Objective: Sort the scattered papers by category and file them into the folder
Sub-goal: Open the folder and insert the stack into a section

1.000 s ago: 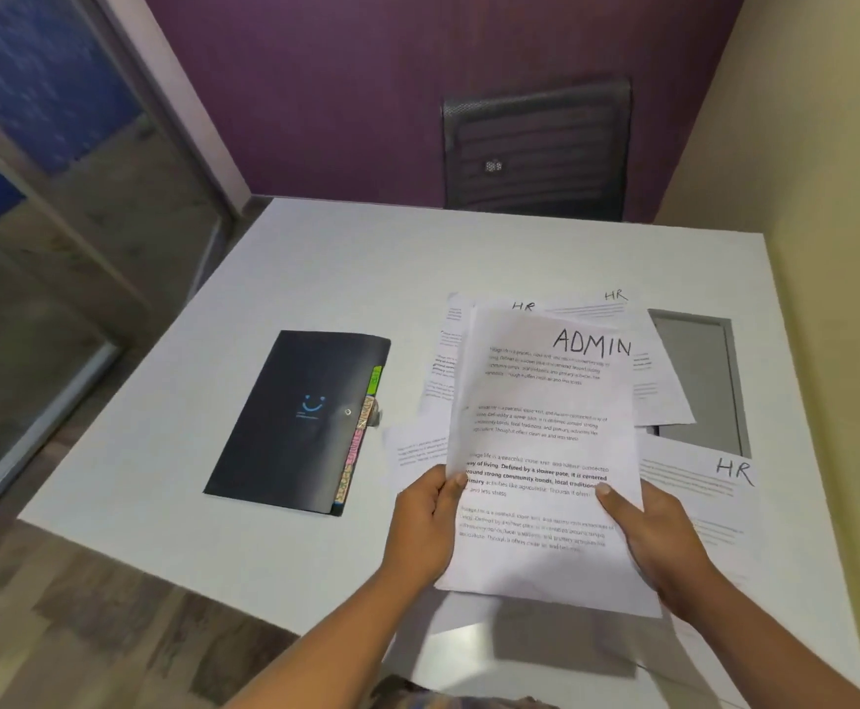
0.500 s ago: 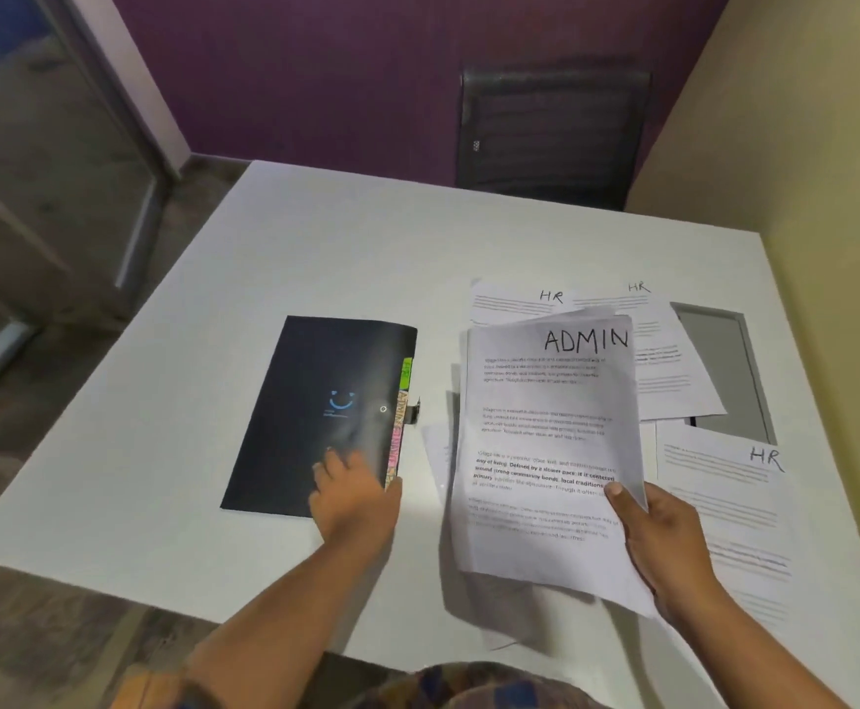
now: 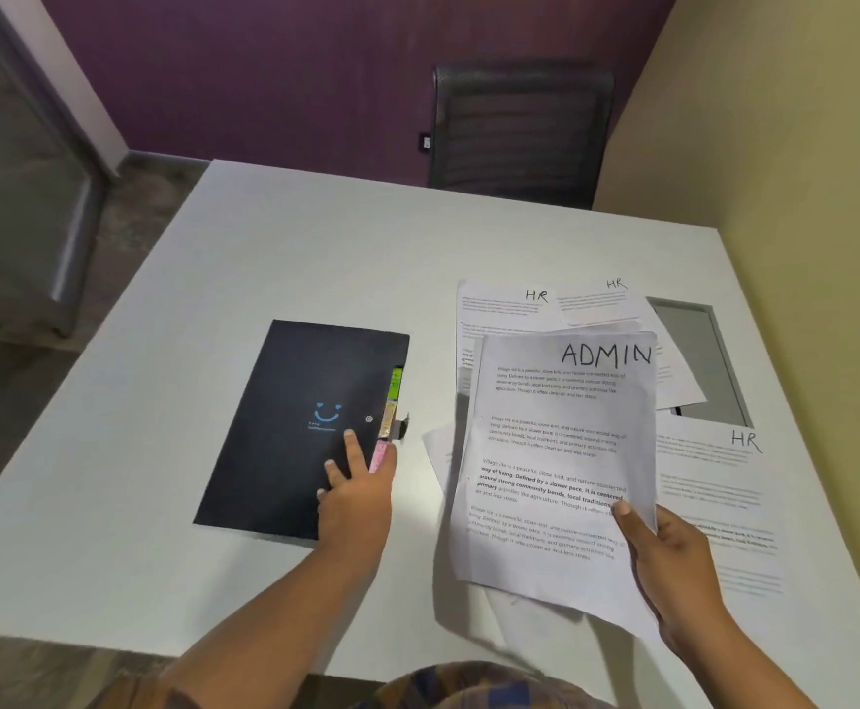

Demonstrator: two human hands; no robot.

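the right hand (image 3: 673,570) is pinching the stack of admin sheets (image 3: 561,452) by its lower right corner, holding it raised just right of the closed black folder (image 3: 290,427), which is lying flat on the white surface (image 3: 315,248). the left hand (image 3: 354,498) is resting straight-fingered on the cover, thumb beside the coloured tabs (image 3: 392,401). filing seems to be beginning: next, the cover needs lifting at that edge and the matching tab finding, while the hr sheets (image 3: 725,483) are lying unsorted.

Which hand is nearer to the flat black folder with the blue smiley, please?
Left. The left hand rests on the black folder at its near right edge; the right hand grips the white ADMIN sheets off to its right, not touching it.
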